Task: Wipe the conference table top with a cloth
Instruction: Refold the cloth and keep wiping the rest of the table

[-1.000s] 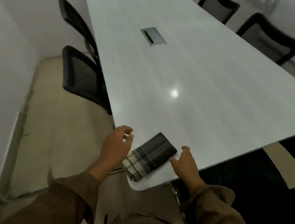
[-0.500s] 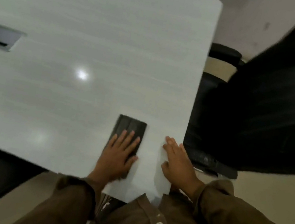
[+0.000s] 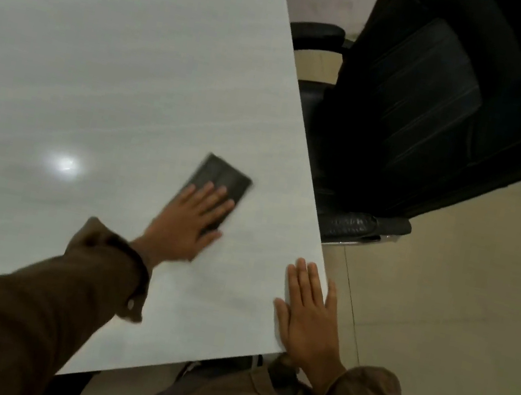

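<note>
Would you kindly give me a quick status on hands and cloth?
Left hand flat, pressing folded cloth on table top. Right hand flat at table's near corner. Black chair beside table edge, clear of cloth.

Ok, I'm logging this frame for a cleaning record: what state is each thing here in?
Cloth: folded, flat on the table, partly under the left hand.
Left hand: open, straight fingers pressing the cloth.
Right hand: open, flat on the table by its corner.
Table: glossy, showing a light glare.
Chair: unoccupied, beside the table edge.
</note>
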